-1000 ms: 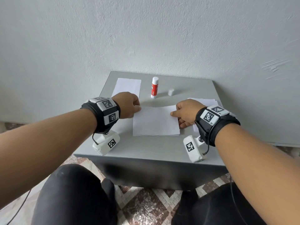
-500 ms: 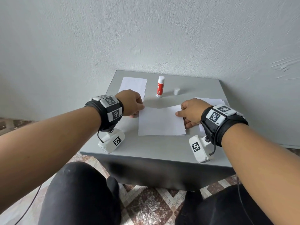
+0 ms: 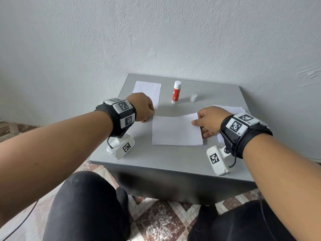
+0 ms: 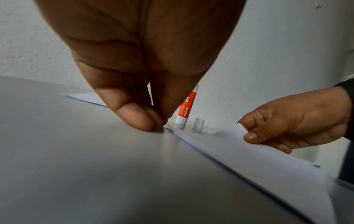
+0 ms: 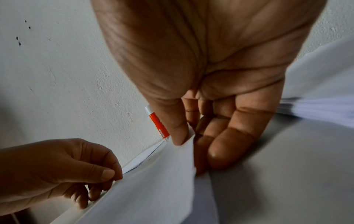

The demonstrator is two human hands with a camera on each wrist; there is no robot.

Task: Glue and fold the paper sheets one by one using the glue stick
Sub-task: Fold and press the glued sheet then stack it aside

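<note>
Both forearms bare, no sleeves. Each wrist has a black strap w/ white square blocks printed w/ black-and-white marker codes: left wrist band [image 3: 121, 115], right wrist band [image 3: 243, 127]. White camera pod w/ marker hangs under each, thin black cable. Black trousers [image 3: 86, 206].

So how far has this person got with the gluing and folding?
One folded sheet already lies at the table's far left, apparently finished. The glue stick stands upright, its cap off beside it. In hand: the left hand and right hand each pinch a far corner of the middle sheet, folding it. Left: a stack of sheets waits by the right hand.
</note>
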